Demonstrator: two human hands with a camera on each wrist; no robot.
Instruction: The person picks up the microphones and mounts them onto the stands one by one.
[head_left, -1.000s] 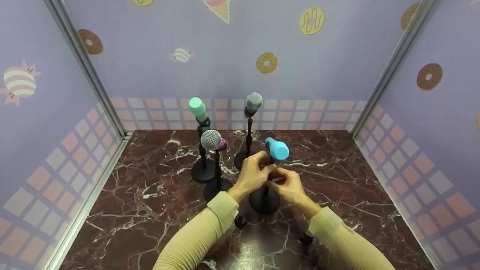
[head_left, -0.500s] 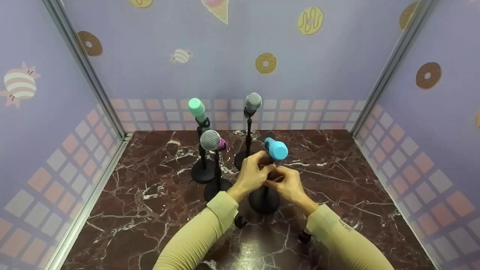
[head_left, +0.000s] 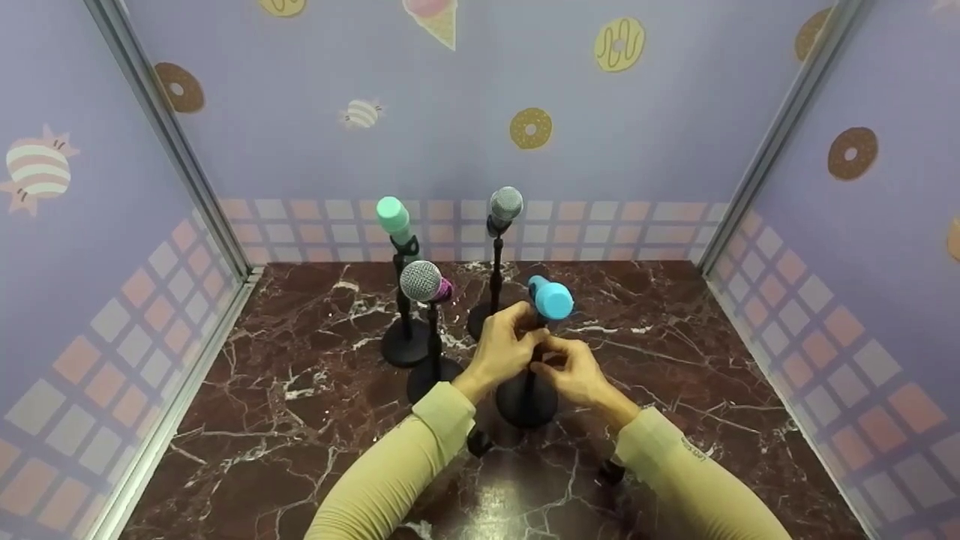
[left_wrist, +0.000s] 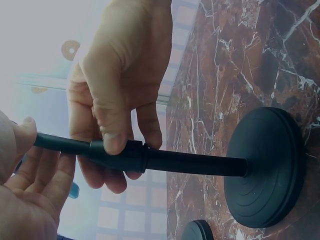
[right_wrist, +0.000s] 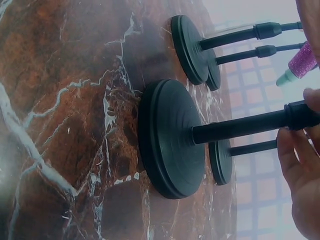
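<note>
A bright blue microphone (head_left: 553, 300) sits tilted at the top of a black desk stand (left_wrist: 195, 162), whose round base (head_left: 527, 405) rests on the table. My left hand (head_left: 504, 351) holds the thin upper tube, just below the microphone. Lower down, my right hand (head_left: 576, 375) grips the thick collar (left_wrist: 117, 154) of the same stand between thumb and fingers, as the left wrist view shows. The stand stays upright between both hands. In the right wrist view, the right fingers (right_wrist: 300, 172) curl round the collar, partly cut off at the frame edge.
Close on the left stand a silver-mesh microphone with a purple body (head_left: 424, 282) and a mint green one (head_left: 394, 215), each on a black stand. Another silver-mesh microphone (head_left: 507, 202) is behind. Small black pieces (head_left: 478, 442) lie near the sleeves. Patterned walls (head_left: 847, 315) enclose the marbled table (head_left: 300, 450).
The right thumb and fingers shift slightly at the collar. The left hand keeps its hold on the tube, and the stands remain where they were.
</note>
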